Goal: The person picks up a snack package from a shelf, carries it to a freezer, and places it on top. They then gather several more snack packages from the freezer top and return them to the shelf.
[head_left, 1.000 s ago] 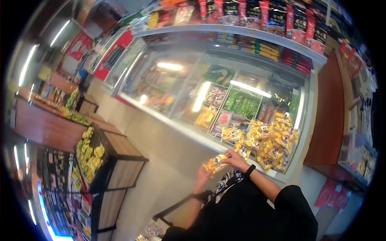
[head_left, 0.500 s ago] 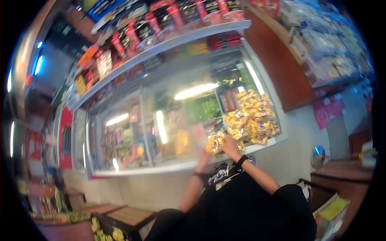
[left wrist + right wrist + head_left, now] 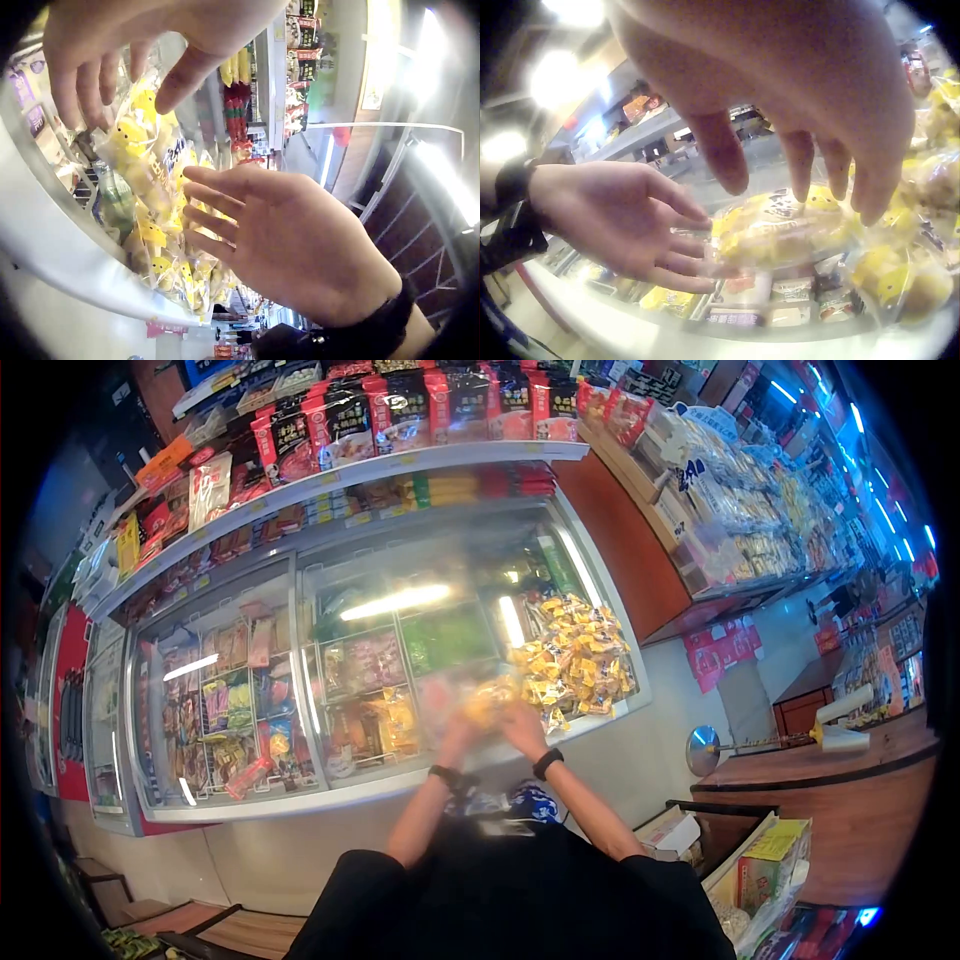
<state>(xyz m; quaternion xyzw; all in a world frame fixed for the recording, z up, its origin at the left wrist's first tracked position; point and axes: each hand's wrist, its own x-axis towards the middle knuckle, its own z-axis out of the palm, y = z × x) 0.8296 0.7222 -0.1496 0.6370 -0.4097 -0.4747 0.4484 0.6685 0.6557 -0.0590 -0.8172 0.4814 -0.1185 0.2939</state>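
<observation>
A clear and yellow packet (image 3: 776, 232) of what looks like small baked snacks lies between my two hands, low over the freezer's glass top. My left hand (image 3: 460, 742) is at its left end, fingers fairly straight and thumb apart from them. From above, my right hand (image 3: 525, 730) reaches down with spread, extended fingers, the fingertips right at the wrapper. Just to the right, a pile of matching packets (image 3: 580, 660) covers the corner of the freezer lid. The head view blurs the packet between the hands.
The chest freezer (image 3: 370, 800) spans the front, frozen goods showing through its glass. Red and black pouches (image 3: 400, 415) line a shelf behind it. A brown wooden stand (image 3: 625, 550) with bagged goods adjoins on the right. A box of goods (image 3: 770, 870) stands lower right.
The head view has swung round, bringing the freezer square in front. My hands moved with the packet from over the aisle to over the freezer lid, beside the pile; their fingers are now looser.
</observation>
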